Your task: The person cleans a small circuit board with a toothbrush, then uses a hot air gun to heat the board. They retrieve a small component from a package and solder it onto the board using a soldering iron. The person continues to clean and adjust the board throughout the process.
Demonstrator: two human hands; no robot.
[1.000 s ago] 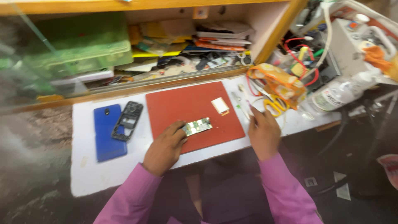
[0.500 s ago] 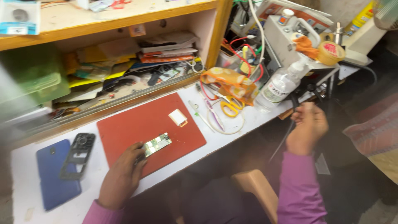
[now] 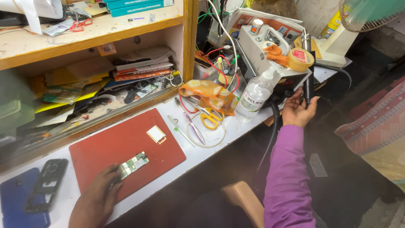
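Observation:
My left hand (image 3: 96,197) rests on a red work mat (image 3: 109,147), fingertips pinching one end of a small green circuit board (image 3: 135,162). A small gold-edged chip (image 3: 156,134) lies further back on the mat. My right hand (image 3: 297,110), in a purple sleeve, is stretched out to the right and curls around the black handle of a hot-air tool (image 3: 308,82) that hangs on the side of a grey rework station (image 3: 270,55).
A black phone frame (image 3: 46,183) lies on a blue phone back (image 3: 19,198) at the left. Yellow-handled scissors (image 3: 209,120), tweezers, an orange cloth (image 3: 209,95) and a clear bottle (image 3: 255,95) crowd the white bench. Cluttered wooden shelves stand behind. A tape roll (image 3: 300,59) sits on the station.
The view has swung right. My right hand left the bench edge and reached far right to the hot-air tool's handle. The left hand stays on the circuit board.

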